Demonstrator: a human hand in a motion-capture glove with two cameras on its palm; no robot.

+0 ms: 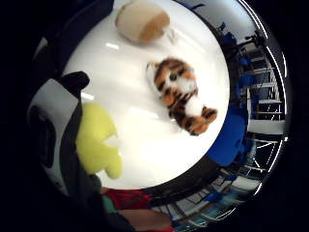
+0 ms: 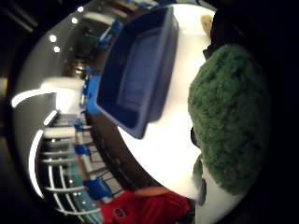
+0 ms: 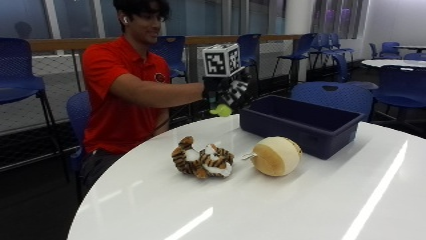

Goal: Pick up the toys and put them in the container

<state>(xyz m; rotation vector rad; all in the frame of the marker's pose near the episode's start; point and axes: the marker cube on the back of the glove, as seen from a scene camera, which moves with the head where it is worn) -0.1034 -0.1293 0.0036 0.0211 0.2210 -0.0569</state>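
Note:
My gloved right hand (image 3: 223,89) is raised above the table's far edge, just left of the dark blue container (image 3: 297,131). Its fingers grip a green knitted toy with a yellow-green part (image 3: 221,110), which hangs below the hand. The toy's yellow-green part (image 1: 96,141) sits close to the palm, and its green knitted body (image 2: 232,119) fills much of the thumb side view. The container (image 2: 135,79) shows empty inside. A striped tiger plush (image 3: 203,159) (image 1: 182,94) and a round tan plush (image 3: 275,156) (image 1: 142,20) lie on the white table (image 3: 266,210).
The round white table (image 1: 140,140) has bare surface in front of the two plush toys. Blue chairs (image 3: 333,95) stand behind the container and around the room. The person in a red shirt (image 3: 120,95) sits at the table's far left.

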